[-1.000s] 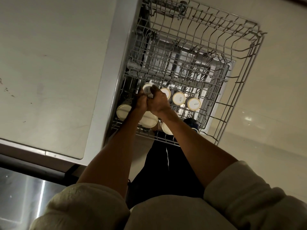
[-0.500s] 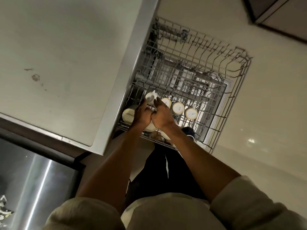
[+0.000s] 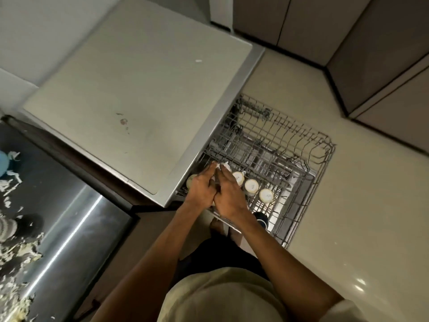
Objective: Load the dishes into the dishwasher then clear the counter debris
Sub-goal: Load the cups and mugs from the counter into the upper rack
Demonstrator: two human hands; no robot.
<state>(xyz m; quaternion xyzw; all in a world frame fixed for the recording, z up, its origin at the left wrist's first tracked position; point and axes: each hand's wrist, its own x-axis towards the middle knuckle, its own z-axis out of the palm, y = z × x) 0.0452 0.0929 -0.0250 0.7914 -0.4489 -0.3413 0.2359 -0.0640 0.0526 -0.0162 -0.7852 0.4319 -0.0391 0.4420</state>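
**Both hands at a white cup in the pulled-out rack**

Head view: the left hand and right hand are meeting, side by side, over a small white cup, fingers apparently curling around it, though they are hiding most of it. It is sitting in the grey wire dishwasher rack, near the left wall. Three round, glossy upturned cups are lining up just beside it. Shredded pale debris is lying on the dark, shiny counter.
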